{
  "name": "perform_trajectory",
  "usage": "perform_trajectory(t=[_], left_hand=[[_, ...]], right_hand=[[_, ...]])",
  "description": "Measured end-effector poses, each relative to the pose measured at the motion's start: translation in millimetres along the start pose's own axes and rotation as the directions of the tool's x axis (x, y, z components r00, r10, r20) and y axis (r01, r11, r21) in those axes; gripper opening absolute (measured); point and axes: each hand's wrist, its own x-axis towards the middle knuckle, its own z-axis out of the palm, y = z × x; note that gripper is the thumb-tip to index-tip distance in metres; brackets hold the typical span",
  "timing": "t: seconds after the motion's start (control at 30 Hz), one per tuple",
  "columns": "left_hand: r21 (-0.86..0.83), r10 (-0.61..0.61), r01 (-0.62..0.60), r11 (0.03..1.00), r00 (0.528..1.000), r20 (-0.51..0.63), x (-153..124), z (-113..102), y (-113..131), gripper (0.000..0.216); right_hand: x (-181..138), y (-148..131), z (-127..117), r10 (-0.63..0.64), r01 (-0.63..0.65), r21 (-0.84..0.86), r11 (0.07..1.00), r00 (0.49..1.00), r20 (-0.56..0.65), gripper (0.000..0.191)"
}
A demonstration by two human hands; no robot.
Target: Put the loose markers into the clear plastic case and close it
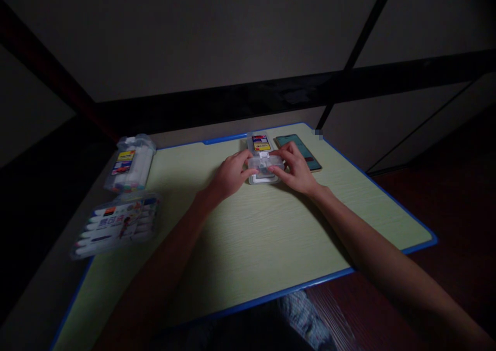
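A clear plastic case stands at the far middle of the table, its near end toward me. A yellow, blue and red label shows on its top, and a white latch or handle piece sits at the front. My left hand grips the case's left side, thumb on the front. From the right, my right hand holds it too, thumb pressed on the front face and fingers bent over the top edge. Whether the lid is fastened cannot be made out. The undersides of my fingers are hidden.
A phone with a lit screen lies just right of the case. At the left edge are a clear case of markers and a flatter marker case. The pale green table has a blue rim; a wall stands behind it.
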Motion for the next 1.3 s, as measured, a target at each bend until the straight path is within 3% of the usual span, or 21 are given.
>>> perform_trajectory(t=[0.77,1.3], left_hand=[[-0.044,0.000,0.000,0.999,1.000,-0.003,0.3,1.3,-5.4,0.022],[-0.026,0.054,-0.052,0.998,0.996,0.065,-0.7,0.9,-4.4,0.034]], right_hand=[[0.3,2.2,0.8,-0.024,0.027,0.060,0.998,0.998,-0.053,0.044],[-1.6,4.5,2.8,-0.010,0.014,0.074,0.997,0.999,-0.053,0.043]])
